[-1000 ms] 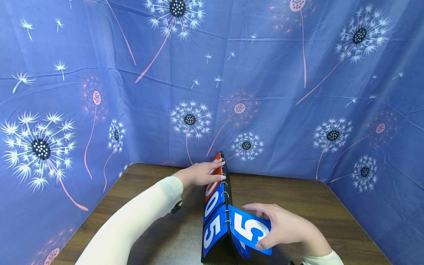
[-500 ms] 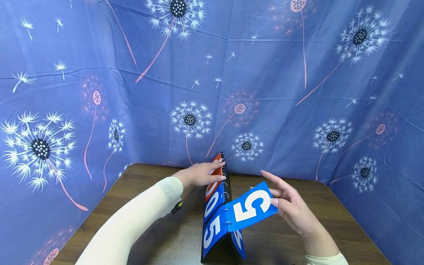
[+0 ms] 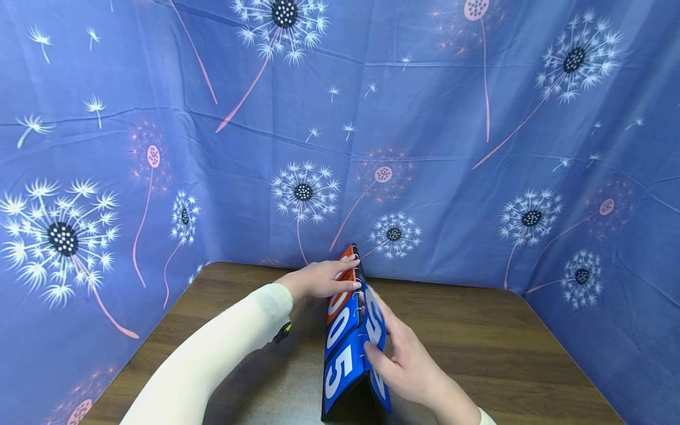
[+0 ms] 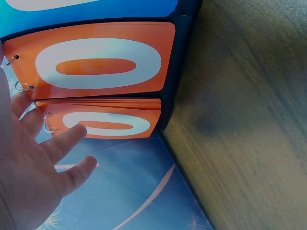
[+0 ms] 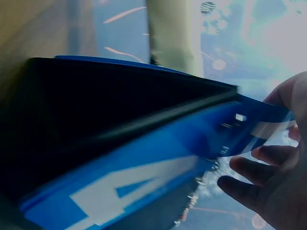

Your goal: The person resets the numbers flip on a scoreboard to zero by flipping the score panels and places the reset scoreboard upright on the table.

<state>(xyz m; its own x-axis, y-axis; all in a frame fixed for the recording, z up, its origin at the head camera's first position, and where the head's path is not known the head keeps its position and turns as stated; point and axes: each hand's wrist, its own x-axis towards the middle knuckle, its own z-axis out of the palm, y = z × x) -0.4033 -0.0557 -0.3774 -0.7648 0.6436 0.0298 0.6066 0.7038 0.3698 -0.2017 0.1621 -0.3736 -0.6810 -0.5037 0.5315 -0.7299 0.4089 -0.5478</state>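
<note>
A tabletop flip scoreboard (image 3: pixel 350 386) stands like a tent, its black frame bearing ringed number cards. My left hand (image 3: pixel 321 278) rests across its far top edge, fingers spread over orange zero cards (image 4: pixel 98 62) in the left wrist view. At the near end, my right hand (image 3: pixel 414 369) holds a blue number card (image 3: pixel 375 319) on its rings, thumb on the near side; blur partly hides the fingers. The facing near card (image 3: pixel 339 373) shows a white 5. Beneath the lifted card, a blue card with a 4 (image 5: pixel 134 187) hangs in the right wrist view.
The scoreboard stands on a brown wooden table (image 3: pixel 478 348). A blue dandelion-print cloth (image 3: pixel 441 141) hangs behind the table and at both sides. A small black and yellow object (image 3: pixel 283 332) sits at the left sleeve.
The right hand has lifted the blue 5 card from the right side and swung it up and leftward towards the scoreboard's top edge. The left hand stays in place.
</note>
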